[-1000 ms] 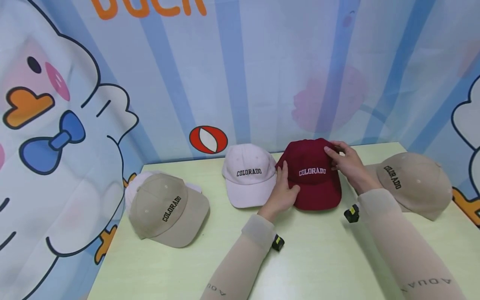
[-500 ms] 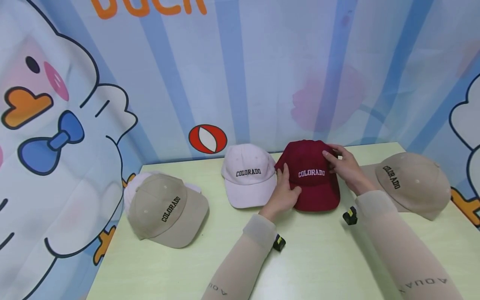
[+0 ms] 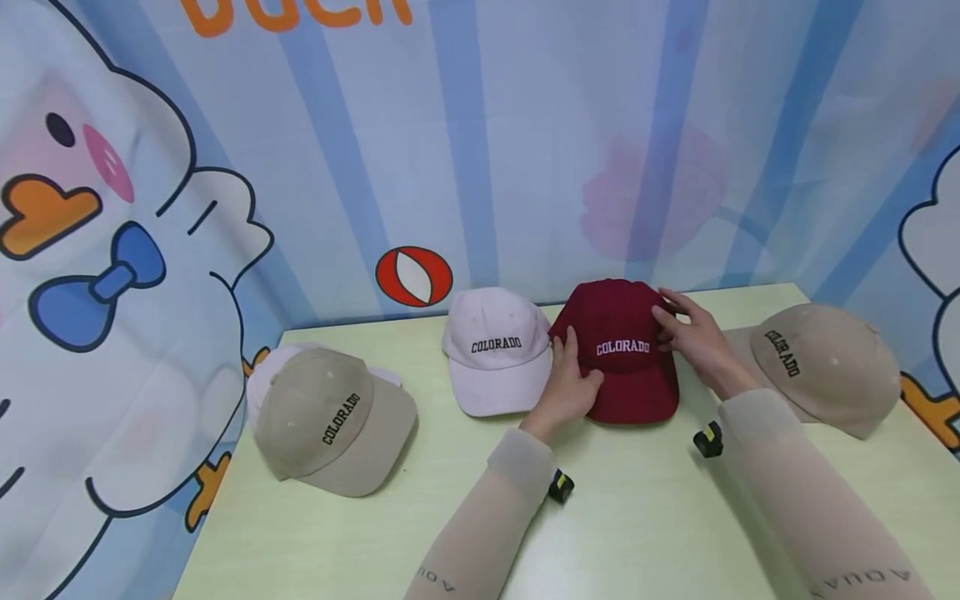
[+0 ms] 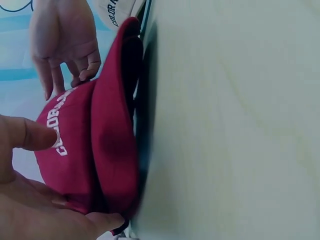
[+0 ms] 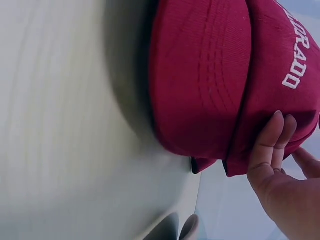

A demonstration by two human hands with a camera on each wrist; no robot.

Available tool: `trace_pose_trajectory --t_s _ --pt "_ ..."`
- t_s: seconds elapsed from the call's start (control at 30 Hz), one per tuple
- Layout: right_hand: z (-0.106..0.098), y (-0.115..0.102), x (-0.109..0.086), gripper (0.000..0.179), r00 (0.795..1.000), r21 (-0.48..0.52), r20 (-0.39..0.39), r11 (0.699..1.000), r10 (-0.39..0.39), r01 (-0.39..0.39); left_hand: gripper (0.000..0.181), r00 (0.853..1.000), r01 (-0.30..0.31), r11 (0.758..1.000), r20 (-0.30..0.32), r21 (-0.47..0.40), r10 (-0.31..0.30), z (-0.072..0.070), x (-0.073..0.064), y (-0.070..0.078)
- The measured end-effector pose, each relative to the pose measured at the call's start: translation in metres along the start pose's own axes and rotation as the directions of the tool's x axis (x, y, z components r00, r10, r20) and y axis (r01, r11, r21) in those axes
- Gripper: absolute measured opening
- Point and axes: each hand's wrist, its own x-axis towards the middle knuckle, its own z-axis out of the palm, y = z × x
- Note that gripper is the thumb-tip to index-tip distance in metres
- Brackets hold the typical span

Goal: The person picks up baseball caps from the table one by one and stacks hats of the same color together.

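A dark red cap (image 3: 618, 312) with white COLORADO lettering stands on the table, its brim toward me. My left hand (image 3: 566, 390) is at the cap's left side, fingers mostly straight. In the left wrist view, one fingertip (image 4: 112, 220) touches the cap near the brim's end. My right hand (image 3: 701, 343) is at the other side, its fingertips against the crown in the right wrist view. A white cap (image 3: 497, 354) is just left of the red one. Behind my right wrist, a tan cap (image 3: 828, 358) lies turned sideways.
Another tan cap (image 3: 333, 421) sits on the left of the pale green table (image 3: 315, 550), overlapping a white cap (image 3: 262, 375) behind it. A blue striped cartoon backdrop (image 3: 525, 150) rises along the table's far edge.
The red cap has shifted very slightly toward me. My right fingers have loosened from its upper right side and spread a little. My left hand has stayed nearly still.
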Motion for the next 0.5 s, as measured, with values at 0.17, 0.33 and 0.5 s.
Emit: trace_pose_trajectory --t_s 0.17,0.33,0.5 --pt "-0.004 0.0 -0.006 0.066 1.0 0.032 -0.003 1.0 0.001 -0.001 0.081 0.999 0.0 1.0 -0.042 -0.002 0.0 0.0 -0.003 0.008" --pt "-0.007 -0.002 -0.012 0.065 1.0 0.026 -0.021 0.999 -0.021 0.022 0.08 0.998 -0.006 1.0 -0.067 0.002 0.006 0.002 -0.007 0.017" --pt "-0.013 -0.006 -0.02 0.065 0.999 0.022 -0.025 0.999 -0.042 0.043 0.08 0.997 -0.013 1.0 -0.072 0.004 0.013 0.005 -0.013 0.029"
